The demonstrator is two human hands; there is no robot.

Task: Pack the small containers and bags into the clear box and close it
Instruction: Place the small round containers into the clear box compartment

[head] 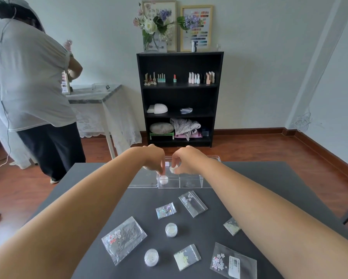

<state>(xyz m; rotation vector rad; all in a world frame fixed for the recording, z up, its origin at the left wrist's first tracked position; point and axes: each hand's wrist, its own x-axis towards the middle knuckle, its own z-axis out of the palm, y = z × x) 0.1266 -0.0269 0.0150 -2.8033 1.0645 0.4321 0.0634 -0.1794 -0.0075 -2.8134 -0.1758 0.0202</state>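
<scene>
A clear compartmented box [191,183] stands open at the far side of the dark table [269,182], its lid [143,180] lying to the left. One small round container [163,179] sits in the box's left compartment, just under the fingertips of my left hand [154,158]. My right hand [186,160] pinches another small white container [172,169] above the box. Two round containers [171,229] [151,257] and several small clear bags, such as the large one [123,239] and a glitter one [165,210], lie on the near half of the table.
A black shelf unit [180,97] with bottles and cloths stands against the back wall. A person in a white shirt [26,77] stands at the left by a lace-covered side table [96,95]. Wooden floor surrounds the table.
</scene>
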